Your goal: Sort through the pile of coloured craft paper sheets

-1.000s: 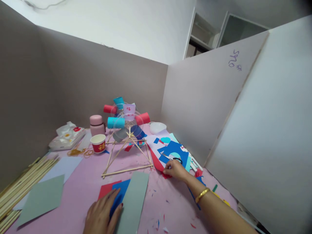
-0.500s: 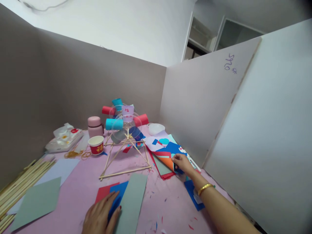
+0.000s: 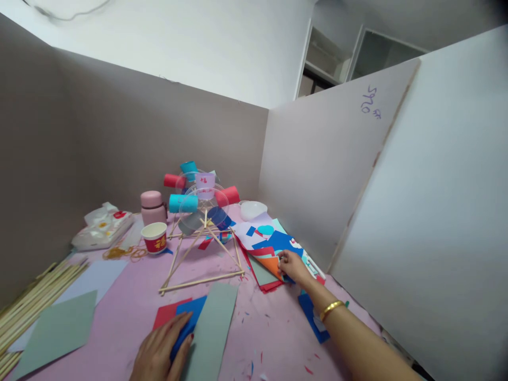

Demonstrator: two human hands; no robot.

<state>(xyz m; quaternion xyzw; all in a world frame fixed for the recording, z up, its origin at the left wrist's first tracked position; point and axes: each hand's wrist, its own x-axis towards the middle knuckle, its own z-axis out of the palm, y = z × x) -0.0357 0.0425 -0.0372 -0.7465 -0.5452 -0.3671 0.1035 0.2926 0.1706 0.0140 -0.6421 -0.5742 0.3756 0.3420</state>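
My left hand [image 3: 163,346] lies over a blue paper [image 3: 193,312] and a red paper [image 3: 169,314], fingers stretched out flat and thumb apart at the edge of a long grey paper strip [image 3: 216,328]. At the right, my right hand [image 3: 292,265] has its fingers closed at the near edge of a pile of coloured paper [image 3: 271,263]. That edge is curled up and shows an orange face. Grey and red sheets [image 3: 264,278] lie beneath it. The fingertips partly hide the gripped edge.
A stick frame [image 3: 202,286] carries a wheel with coloured paper cups [image 3: 183,203]. Left of it stand a paper cup [image 3: 154,238], a pink flask [image 3: 153,209] and a tissue pack [image 3: 103,227]. Sticks [image 3: 39,296] and a grey sheet [image 3: 59,328] lie far left. Grey partitions [image 3: 317,174] enclose the table.
The view has shifted slightly. My right hand stays at the curled edge of the coloured paper, and my left hand still rests on the papers.
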